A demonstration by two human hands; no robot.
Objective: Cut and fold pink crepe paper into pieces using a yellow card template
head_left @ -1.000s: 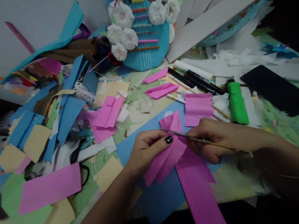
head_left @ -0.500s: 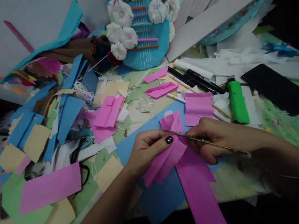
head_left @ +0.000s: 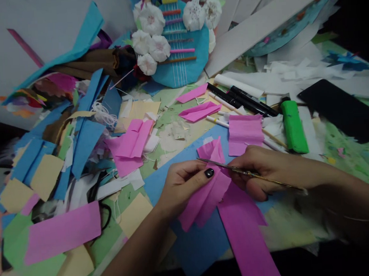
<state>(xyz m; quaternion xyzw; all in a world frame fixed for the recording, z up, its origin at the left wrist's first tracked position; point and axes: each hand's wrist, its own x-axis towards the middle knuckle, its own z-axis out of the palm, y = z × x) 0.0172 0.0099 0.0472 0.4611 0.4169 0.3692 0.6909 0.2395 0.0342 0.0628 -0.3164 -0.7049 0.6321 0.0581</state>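
Between its thumb and fingers, my left hand pinches a folded piece of pink crepe paper. My right hand grips a slim pointed metal tool with a gold-coloured handle, like scissors seen edge-on. Its dark tip lies across the pink piece, close to my left fingertips; whether it cuts or only presses cannot be made out. Beneath the hands, a long pink crepe strip runs over a blue sheet and past the table's front edge. A small pink square lies just beyond my right hand.
Paper scraps, with a pink rectangle among them, cover the left side. Behind stands a blue paper guitar with white paper flowers. Black markers, a green object and a black phone-like slab lie to the right.
Both hands keep nearly the same place and hold. The lower part of the folded pink piece has shifted very slightly to the right.
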